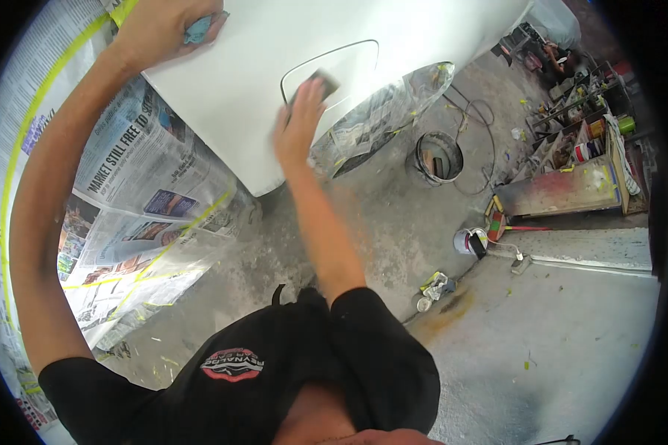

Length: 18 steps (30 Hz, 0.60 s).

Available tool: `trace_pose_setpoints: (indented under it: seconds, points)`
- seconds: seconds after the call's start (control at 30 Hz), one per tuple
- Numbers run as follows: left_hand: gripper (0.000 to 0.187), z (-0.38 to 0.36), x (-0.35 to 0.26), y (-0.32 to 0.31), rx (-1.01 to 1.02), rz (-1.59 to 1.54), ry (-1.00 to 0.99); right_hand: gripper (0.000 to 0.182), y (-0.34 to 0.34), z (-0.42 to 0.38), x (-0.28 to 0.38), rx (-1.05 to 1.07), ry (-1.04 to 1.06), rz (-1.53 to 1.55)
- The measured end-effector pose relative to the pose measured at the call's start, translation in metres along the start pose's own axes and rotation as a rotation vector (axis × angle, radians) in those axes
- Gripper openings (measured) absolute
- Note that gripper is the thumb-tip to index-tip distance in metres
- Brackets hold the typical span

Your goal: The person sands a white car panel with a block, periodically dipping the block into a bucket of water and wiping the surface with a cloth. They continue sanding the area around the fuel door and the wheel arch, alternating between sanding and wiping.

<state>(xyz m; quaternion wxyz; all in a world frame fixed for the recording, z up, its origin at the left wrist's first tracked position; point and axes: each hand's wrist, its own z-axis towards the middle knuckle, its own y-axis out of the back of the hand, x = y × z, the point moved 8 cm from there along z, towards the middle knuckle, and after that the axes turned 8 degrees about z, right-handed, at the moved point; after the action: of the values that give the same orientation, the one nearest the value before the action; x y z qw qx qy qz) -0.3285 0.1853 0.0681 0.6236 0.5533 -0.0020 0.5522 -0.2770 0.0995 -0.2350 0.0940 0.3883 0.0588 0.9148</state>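
Observation:
A white car body panel (226,93) fills the top of the head view, with the dark outline of a fuel door (352,63) in it. My right hand (298,127) presses a dark grey sanding block (324,84) against the panel, over the lower part of the fuel door. The hand and block are slightly blurred. At the panel's upper left edge, my left hand (159,31) rests with its fingers closed round a bunched blue cloth (198,30). Part of the cloth is hidden by the fingers.
Newspaper masking (145,163) with yellow tape covers the car at left. Plastic and newspaper cover the wheel area (375,119). A black bucket (436,159) and a hose (482,111) lie on the concrete floor. Cluttered shelving (571,178) and a white pot (470,242) stand right.

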Motion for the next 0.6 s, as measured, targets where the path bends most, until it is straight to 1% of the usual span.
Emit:
trace_pose_setpoints:
  seconds: [0.03, 0.07, 0.1, 0.17, 0.2, 0.23, 0.33, 0.37, 0.47, 0.5, 0.57, 0.6]
  points:
    - [0.019, 0.003, -0.002, 0.004, 0.002, -0.001, -0.014, 0.063, -0.011, -0.031, -0.003, 0.045, -0.01, 0.007]
    - [0.019, 0.003, -0.004, 0.005, 0.008, -0.007, -0.027, 0.064, -0.015, -0.042, 0.0, 0.093, -0.025, 0.014]
    - [0.019, 0.002, -0.002, 0.004, 0.021, 0.005, -0.015, 0.065, -0.015, -0.038, -0.003, 0.046, 0.011, -0.009]
    - [0.02, -0.001, 0.0, -0.002, 0.057, 0.019, 0.003, 0.066, -0.005, 0.016, 0.014, -0.013, -0.032, -0.014]
    - [0.02, -0.002, 0.0, -0.002, 0.055, 0.013, 0.01, 0.066, -0.001, 0.032, 0.018, -0.037, -0.046, -0.015]
    - [0.02, -0.001, -0.001, 0.0, 0.053, 0.007, 0.016, 0.065, -0.003, 0.031, 0.018, -0.036, -0.059, -0.011]
    - [0.021, -0.001, 0.001, -0.001, 0.0, -0.016, -0.008, 0.063, -0.009, -0.016, -0.003, 0.006, 0.022, 0.121]
    - [0.021, -0.002, 0.001, -0.001, -0.023, -0.028, -0.022, 0.061, -0.009, -0.033, -0.014, 0.025, 0.005, 0.105]
    - [0.022, -0.003, 0.002, -0.002, -0.003, -0.016, -0.008, 0.059, 0.016, -0.038, -0.022, 0.019, -0.12, 0.133]
    - [0.022, -0.002, 0.001, -0.002, 0.016, -0.008, -0.003, 0.055, 0.029, -0.029, -0.015, -0.099, -0.077, 0.137]
    - [0.022, 0.001, -0.001, 0.0, 0.054, -0.001, -0.003, 0.053, 0.036, -0.003, 0.006, -0.097, 0.023, 0.198]
    - [0.022, 0.0, 0.0, -0.002, 0.042, 0.009, 0.006, 0.052, 0.035, 0.006, 0.011, -0.102, 0.078, 0.229]
